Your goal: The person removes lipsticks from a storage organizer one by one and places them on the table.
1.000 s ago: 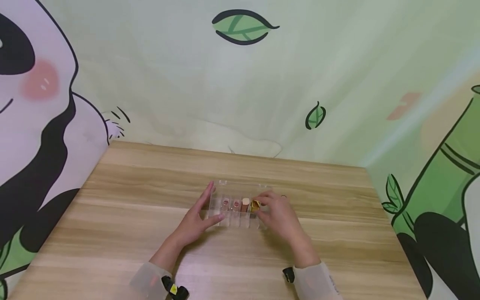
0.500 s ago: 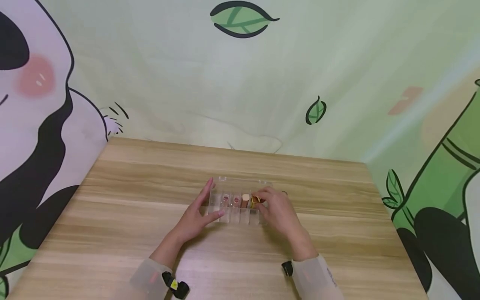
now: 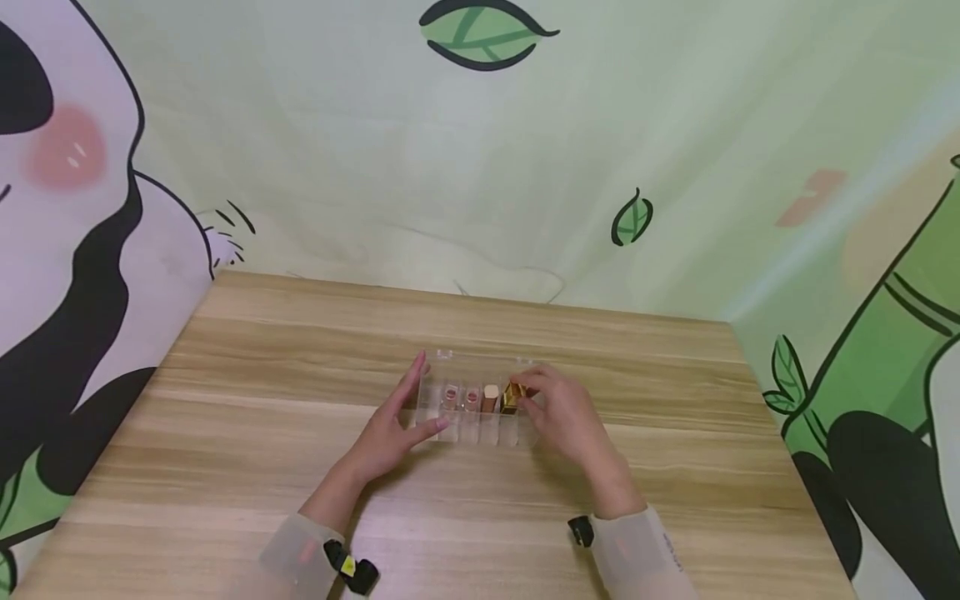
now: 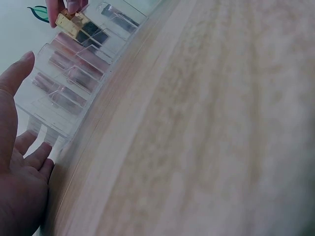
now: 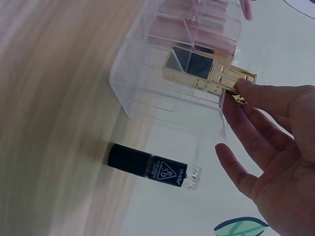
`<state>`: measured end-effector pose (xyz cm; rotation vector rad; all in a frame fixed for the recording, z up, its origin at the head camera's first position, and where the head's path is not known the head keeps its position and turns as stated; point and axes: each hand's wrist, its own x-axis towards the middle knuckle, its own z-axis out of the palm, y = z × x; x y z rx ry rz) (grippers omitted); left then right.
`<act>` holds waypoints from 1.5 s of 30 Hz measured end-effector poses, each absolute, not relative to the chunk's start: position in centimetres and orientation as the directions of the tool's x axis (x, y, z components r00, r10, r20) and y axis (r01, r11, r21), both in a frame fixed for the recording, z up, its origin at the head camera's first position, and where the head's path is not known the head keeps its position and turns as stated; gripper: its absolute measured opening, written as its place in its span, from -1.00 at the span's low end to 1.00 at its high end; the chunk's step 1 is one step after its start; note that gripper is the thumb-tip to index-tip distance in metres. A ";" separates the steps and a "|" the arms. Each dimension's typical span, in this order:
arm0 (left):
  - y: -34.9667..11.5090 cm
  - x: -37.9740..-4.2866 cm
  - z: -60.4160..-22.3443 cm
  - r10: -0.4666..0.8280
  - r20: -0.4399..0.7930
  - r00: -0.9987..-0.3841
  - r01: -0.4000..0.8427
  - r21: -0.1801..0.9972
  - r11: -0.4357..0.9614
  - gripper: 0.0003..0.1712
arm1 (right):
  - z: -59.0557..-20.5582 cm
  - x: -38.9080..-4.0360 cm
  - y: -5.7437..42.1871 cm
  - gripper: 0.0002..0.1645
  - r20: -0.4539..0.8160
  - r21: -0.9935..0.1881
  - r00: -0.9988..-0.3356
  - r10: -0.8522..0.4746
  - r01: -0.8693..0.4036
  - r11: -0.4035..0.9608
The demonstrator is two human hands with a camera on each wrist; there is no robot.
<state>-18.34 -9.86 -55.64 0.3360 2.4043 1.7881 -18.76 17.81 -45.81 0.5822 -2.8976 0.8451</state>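
A clear organizer (image 3: 468,429) with lipsticks in its compartments sits on the table. My left hand (image 3: 386,437) is at its left end in the head view, thumb near the front, fingers along the side, mostly straight. My right hand (image 3: 566,417) pinches a gold lipstick (image 5: 197,69) with a black panel by its upper end, between thumb and fingers. The lower part of that lipstick is within a compartment at the right. Beside it stand a brown-pink lipstick (image 3: 490,398) and two clear-topped pinkish tubes, one being this lip tube (image 3: 451,396).
A black lipstick tube (image 5: 147,164) with a clear top stands on the table just beyond the organizer's right end, seen in the right wrist view. The wooden table (image 3: 300,333) meets a printed backdrop (image 3: 337,150) at its far edge.
The gold lipstick has turned in my right fingers, and more of its body shows. My right hand has shifted slightly. My left hand stays at the organizer; the head view has tilted a little.
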 end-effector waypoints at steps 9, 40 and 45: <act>-9.8 -18.5 -55.4 0.259 0.034 -0.965 0.106 0.958 0.267 0.18 | -44.9 -18.6 18.4 -0.61 0.165 -0.516 -0.936 -0.312 -0.351 0.781; -10.0 -18.5 -55.6 0.267 0.035 -0.963 0.106 0.960 0.259 0.18 | -41.6 -18.2 20.6 -0.62 0.297 -0.616 -0.924 -0.240 -0.377 0.692; -10.0 -18.4 -55.6 0.265 0.029 -0.964 0.098 0.963 0.252 0.18 | -41.6 -18.1 20.9 -0.62 0.289 -0.623 -0.929 -0.230 -0.365 0.692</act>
